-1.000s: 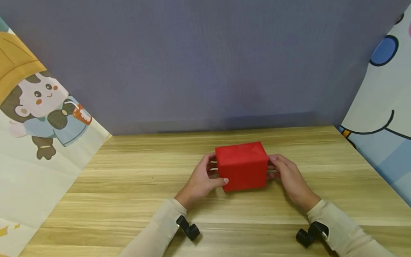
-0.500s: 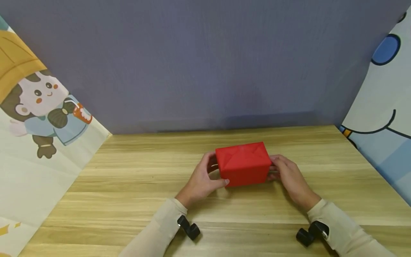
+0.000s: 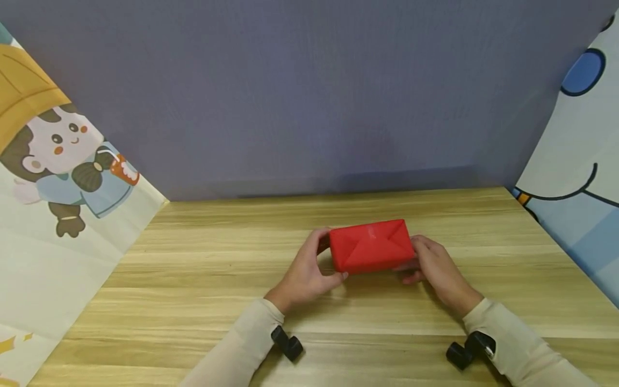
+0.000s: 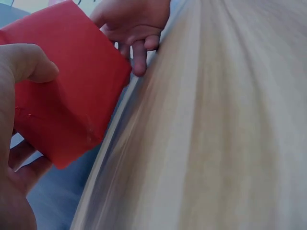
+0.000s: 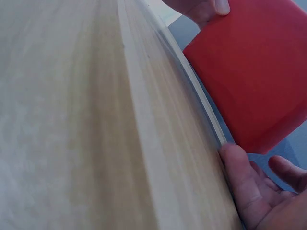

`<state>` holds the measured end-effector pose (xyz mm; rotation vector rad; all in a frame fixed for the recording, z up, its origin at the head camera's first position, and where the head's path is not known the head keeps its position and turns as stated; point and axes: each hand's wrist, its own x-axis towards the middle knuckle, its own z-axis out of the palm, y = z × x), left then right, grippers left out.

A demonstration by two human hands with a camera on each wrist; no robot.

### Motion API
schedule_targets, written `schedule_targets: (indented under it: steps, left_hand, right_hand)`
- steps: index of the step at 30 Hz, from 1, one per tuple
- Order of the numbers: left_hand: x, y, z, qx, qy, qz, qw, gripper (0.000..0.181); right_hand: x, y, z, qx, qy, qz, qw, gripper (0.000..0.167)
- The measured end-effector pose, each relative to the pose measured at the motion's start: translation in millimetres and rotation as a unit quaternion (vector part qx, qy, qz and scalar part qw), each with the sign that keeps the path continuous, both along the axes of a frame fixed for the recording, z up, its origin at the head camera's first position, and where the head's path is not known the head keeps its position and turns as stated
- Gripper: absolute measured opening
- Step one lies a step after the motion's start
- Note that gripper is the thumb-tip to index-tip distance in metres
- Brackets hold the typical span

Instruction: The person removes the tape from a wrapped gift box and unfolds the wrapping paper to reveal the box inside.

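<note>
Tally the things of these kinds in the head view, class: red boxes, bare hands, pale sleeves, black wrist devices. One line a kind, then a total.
Red box: 1
Bare hands, left hand and right hand: 2
Pale sleeves, left sleeve and right sleeve: 2
Black wrist devices, left device and right device: 2
Total: 7

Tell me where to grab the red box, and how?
I'd grip the left and right ends of the red box, one hand coming from each side. It looks like a wide, flat-faced block, and the left hand holds its left end.
</note>
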<state>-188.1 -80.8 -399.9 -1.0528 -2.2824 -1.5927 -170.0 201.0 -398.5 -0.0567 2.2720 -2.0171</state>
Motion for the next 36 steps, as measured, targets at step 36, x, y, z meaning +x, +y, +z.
schedule_targets:
  steps: [36]
  left_hand:
    - [-5.7, 2.3, 1.8, -0.101, 0.28, -0.01, 0.9547, 0.068]
  right_hand:
    - [2.7, 1.5, 7.6, -0.1, -0.063, 0.065, 0.9908, 0.045]
